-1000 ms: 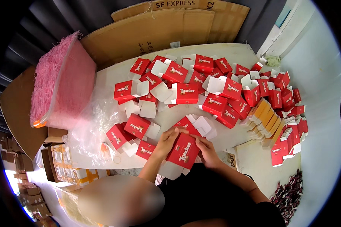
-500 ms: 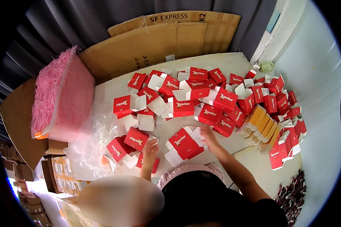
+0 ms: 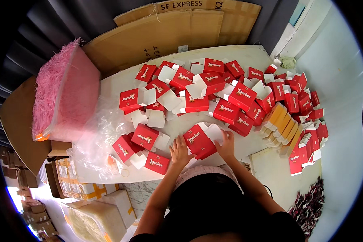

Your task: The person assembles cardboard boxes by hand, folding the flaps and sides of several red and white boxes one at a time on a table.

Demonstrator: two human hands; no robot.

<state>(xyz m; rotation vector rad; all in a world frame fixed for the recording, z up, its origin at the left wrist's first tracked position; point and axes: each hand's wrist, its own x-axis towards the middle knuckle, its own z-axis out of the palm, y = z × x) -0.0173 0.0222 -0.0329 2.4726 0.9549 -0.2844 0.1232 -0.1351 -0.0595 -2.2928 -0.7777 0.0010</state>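
At the near middle of the table, a red folding carton [image 3: 198, 142] with white end flaps is between my two hands. My left hand [image 3: 180, 153] presses its left side, thumb along the near corner. My right hand [image 3: 226, 145] grips its right end by the white flap [image 3: 213, 133], which sticks out from the box. The carton looks opened out into a box shape. Just left of my left hand lies another red carton [image 3: 156, 162], with two more beside it, one being a red carton [image 3: 145, 136] with its white flap out.
Many red cartons [image 3: 195, 103] lie heaped across the far table and to the right. A yellow and white stack [image 3: 284, 127] sits right of centre. Clear plastic film [image 3: 101, 141] and a tub of pink shredded paper [image 3: 78, 97] are left. Cardboard sheets [image 3: 157, 36] lean behind.
My left hand has moved right, from the cartons on the left to the carton in front of me. That carton has shifted slightly and stands fuller. My right hand stays at its flap end.
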